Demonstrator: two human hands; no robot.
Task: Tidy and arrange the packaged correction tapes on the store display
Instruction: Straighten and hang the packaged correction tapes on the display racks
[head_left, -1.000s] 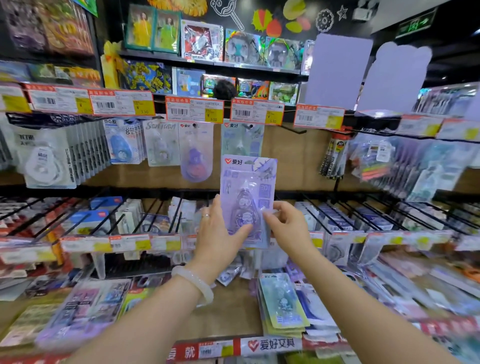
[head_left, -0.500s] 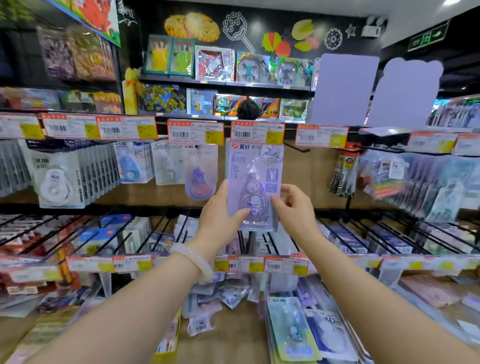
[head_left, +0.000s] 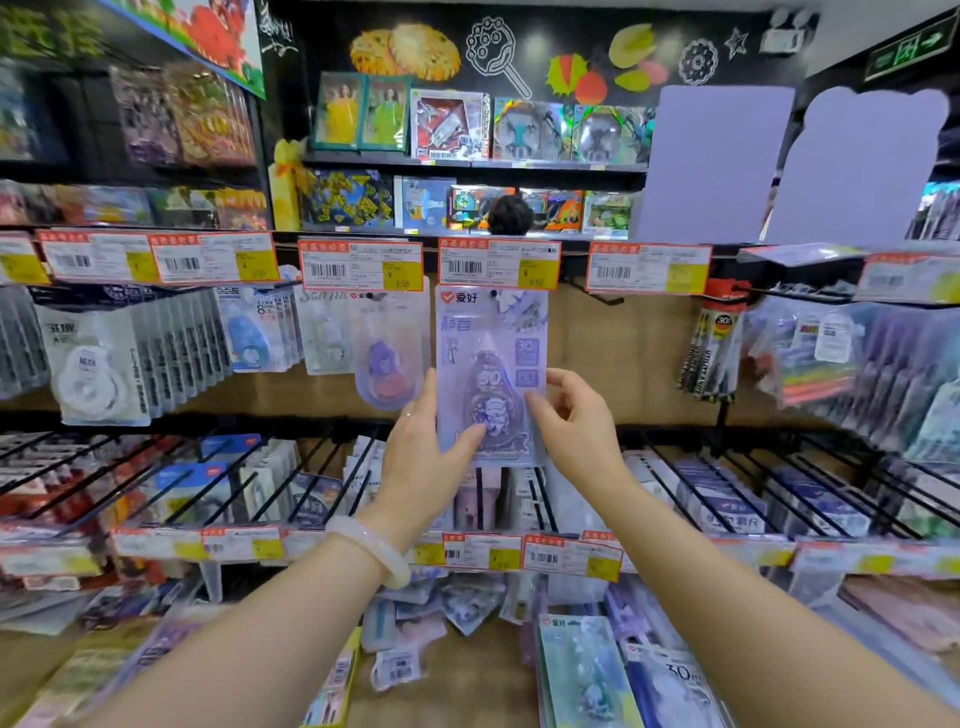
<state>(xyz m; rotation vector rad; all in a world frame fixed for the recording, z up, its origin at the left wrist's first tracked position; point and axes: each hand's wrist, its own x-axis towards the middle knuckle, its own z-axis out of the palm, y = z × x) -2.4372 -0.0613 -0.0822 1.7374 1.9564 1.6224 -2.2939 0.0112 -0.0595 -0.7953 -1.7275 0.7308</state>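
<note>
Both hands hold one lilac correction tape pack (head_left: 491, 374) up against the upper peg row, its top edge tucked just under an orange-and-yellow price tag (head_left: 498, 264). The left hand (head_left: 423, 457) grips the pack's lower left edge, thumb pressed across the front over the blister, the other fingers behind; a pale bangle (head_left: 370, 550) sits on that wrist. The right hand (head_left: 576, 421) pinches the pack's right edge, thumb on the front, the remaining fingers curled loosely beside it. Just left of the pack hangs a clear pack with a purple and red dispenser (head_left: 387, 358), nearly touching the left fingers; further left are a blue tape pack (head_left: 254, 332) and a thick row of white tape packs (head_left: 104, 358). To the right, well apart, a bundle of pens (head_left: 714, 353) hangs from a hook. Below the hands, black wire pegs (head_left: 311, 483) carry more packs, and loose packs (head_left: 597, 675) lie on the near wooden shelf
</note>
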